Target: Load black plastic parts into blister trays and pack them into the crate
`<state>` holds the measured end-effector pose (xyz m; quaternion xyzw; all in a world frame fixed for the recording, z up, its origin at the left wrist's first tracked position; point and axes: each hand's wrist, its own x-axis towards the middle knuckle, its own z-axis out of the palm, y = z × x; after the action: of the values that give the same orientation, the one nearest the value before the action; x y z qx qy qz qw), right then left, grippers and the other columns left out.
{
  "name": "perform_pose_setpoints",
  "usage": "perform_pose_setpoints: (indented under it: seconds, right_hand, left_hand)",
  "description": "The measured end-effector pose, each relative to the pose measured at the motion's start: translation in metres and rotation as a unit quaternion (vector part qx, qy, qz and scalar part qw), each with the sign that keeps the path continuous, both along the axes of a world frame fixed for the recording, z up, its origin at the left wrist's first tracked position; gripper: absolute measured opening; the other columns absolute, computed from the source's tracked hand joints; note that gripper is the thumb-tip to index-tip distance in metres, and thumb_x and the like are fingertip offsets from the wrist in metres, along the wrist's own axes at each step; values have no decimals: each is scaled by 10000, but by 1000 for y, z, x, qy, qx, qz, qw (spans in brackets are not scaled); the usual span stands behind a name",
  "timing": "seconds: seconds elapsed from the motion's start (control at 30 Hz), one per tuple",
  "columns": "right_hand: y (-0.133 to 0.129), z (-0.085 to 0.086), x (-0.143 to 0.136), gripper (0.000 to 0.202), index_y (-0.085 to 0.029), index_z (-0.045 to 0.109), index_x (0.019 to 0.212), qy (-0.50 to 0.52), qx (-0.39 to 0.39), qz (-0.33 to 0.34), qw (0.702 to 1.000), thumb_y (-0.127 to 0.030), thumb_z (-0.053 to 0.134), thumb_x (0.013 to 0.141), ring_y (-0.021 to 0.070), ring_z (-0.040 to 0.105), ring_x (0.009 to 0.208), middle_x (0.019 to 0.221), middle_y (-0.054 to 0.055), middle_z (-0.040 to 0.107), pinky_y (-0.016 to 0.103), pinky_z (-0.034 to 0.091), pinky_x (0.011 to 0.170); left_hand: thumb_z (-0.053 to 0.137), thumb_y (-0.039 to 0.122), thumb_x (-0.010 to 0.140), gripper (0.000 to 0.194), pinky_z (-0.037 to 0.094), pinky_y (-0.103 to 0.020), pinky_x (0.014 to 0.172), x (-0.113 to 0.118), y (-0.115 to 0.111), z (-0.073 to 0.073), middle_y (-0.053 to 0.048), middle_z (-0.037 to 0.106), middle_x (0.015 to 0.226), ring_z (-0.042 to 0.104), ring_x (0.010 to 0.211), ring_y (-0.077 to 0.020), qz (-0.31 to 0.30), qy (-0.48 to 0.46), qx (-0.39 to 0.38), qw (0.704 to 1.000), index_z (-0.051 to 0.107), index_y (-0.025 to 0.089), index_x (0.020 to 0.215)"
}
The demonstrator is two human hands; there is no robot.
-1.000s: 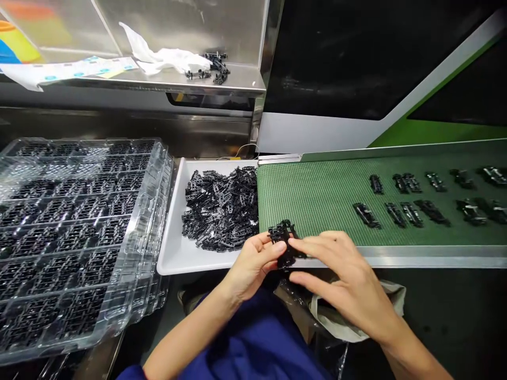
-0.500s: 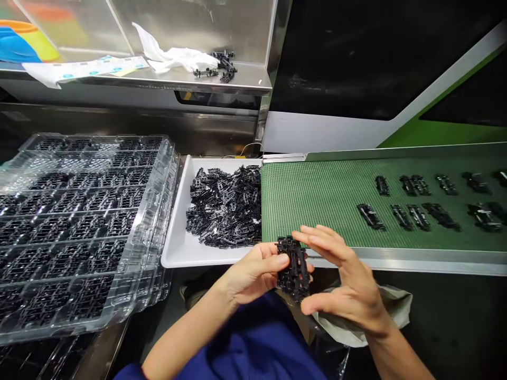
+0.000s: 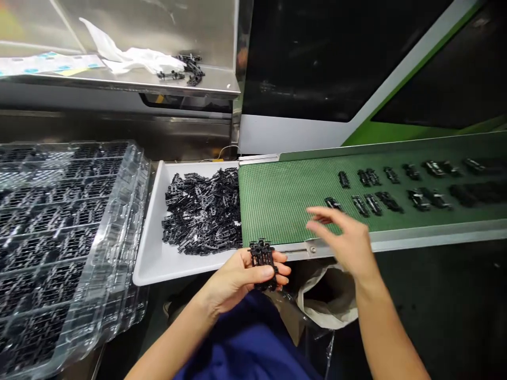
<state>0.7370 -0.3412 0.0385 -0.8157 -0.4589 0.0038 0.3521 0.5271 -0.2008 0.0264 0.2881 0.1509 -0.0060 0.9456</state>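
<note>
Left hand (image 3: 232, 282): we see it just in front of the white tray (image 3: 170, 264), near that tray's right front corner, grasping a clutch of black parts (image 3: 261, 257); the thumb is pressed across the near face and the fingertips curl round the right side.
Held parts: they stand roughly upright in that grip, just off the white tray's right front corner; we cannot count them.
Right hand (image 3: 346, 240): to the right of the white tray, with thumb and forefinger parted by a small gap, released; the other fingers are bent, partly hidden from us.
Nearest to it: a black part (image 3: 331, 202) on the green belt (image 3: 277, 200); we cannot tell whether the fingers touch it.
Belt: it adjoins the white tray's right side and carries more black pieces (image 3: 372, 203) in 2 rough rows, well apart from that tray.
Pile: we see many loose black parts (image 3: 202, 211) heaped inside the white tray.
Clear trays (image 3: 99, 237): stacked just left of the white tray, their pockets filled with dark parts.
Shelf (image 3: 222, 84): above and behind the white tray, bearing a white cloth (image 3: 146, 59) and a few black parts (image 3: 193, 69).
Bag (image 3: 336, 316): pale, gaping, right of the white tray and nearer us.
</note>
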Motion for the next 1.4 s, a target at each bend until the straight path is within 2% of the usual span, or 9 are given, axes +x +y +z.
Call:
perform_pose_setpoints:
  seconds: [0.07, 0.13, 0.27, 0.6, 0.9, 1.1, 1.23, 1.33, 1.4]
  right_hand:
    - [-8, -4, 43, 313, -232, 688, 1068, -40, -93, -208, 973, -439, 623, 843, 297, 684, 893, 1023, 106, 739, 451, 513, 793]
    - [-15, -8, 79, 270, -229, 704, 975, -37, -185, -272, 943, -377, 697, 750, 324, 679, 862, 952, 105, 752, 434, 494, 727]
    - [-26, -10, 114, 151, -231, 708, 802, -4, -208, -250, 946, -362, 691, 728, 273, 691, 799, 814, 61, 757, 366, 484, 700]
    - [-24, -23, 125, 551, -201, 657, 1105, -3, -254, -201, 946, -567, 681, 694, 288, 672, 907, 1021, 81, 740, 372, 474, 736]
    - [-4, -27, 94, 368, -172, 689, 1071, -61, -303, -259, 915, -355, 641, 755, 362, 656, 984, 1096, 164, 711, 427, 475, 749]
    - [-17, 12, 73, 255, -161, 698, 1028, -71, -239, -281, 926, -279, 546, 860, 343, 675, 913, 943, 163, 728, 467, 503, 786]
    - [-28, 52, 17, 219, -265, 691, 1018, -55, -105, 1, 993, -330, 503, 927, 237, 645, 996, 1077, 72, 685, 361, 500, 883]
    - [-22, 61, -32, 276, -317, 701, 1070, -23, -46, 293, 955, -209, 475, 953, 167, 639, 971, 1073, 46, 638, 265, 522, 791]
    - [-12, 56, -54, 342, -298, 699, 1106, -30, -21, 328, 944, -115, 461, 942, 141, 643, 952, 1061, 49, 632, 226, 529, 769]
  left_hand:
    - [875, 246, 647, 409, 550, -258, 777, 2, -1, 1, -91, 760, 908, 717, 790, -167, 3, 9, 12, 1000, 732, 115, 1007]
    - [872, 243, 656, 411, 560, -263, 768, 3, -2, 2, -80, 762, 936, 719, 797, -166, 3, 12, 14, 1000, 731, 145, 1029]
    - [859, 261, 685, 365, 572, -255, 784, 6, -2, 1, -91, 752, 1045, 726, 841, -168, 18, 11, 23, 1000, 743, 158, 1015]
    - [834, 249, 725, 317, 586, -257, 819, 5, 4, -3, -83, 760, 1001, 725, 849, -161, 58, 13, 36, 998, 748, 142, 1011]
    - [829, 235, 732, 295, 591, -246, 806, 2, 0, -2, -76, 765, 983, 727, 845, -155, 78, 10, 40, 996, 749, 143, 1001]
    - [824, 250, 736, 296, 591, -250, 800, -5, 6, -2, -75, 762, 983, 726, 827, -152, 85, 14, 40, 996, 748, 147, 1003]
    - [834, 278, 714, 337, 586, -243, 778, -7, 10, -3, -85, 752, 980, 721, 838, -159, 26, 24, 32, 999, 745, 132, 1004]
    - [864, 315, 659, 394, 580, -259, 782, -6, 8, -7, -94, 751, 919, 719, 822, -169, -50, 10, 7, 999, 746, 118, 979]
    - [877, 337, 631, 425, 578, -261, 756, -5, 4, -9, -88, 749, 871, 716, 782, -168, -80, 0, -2, 997, 744, 115, 969]
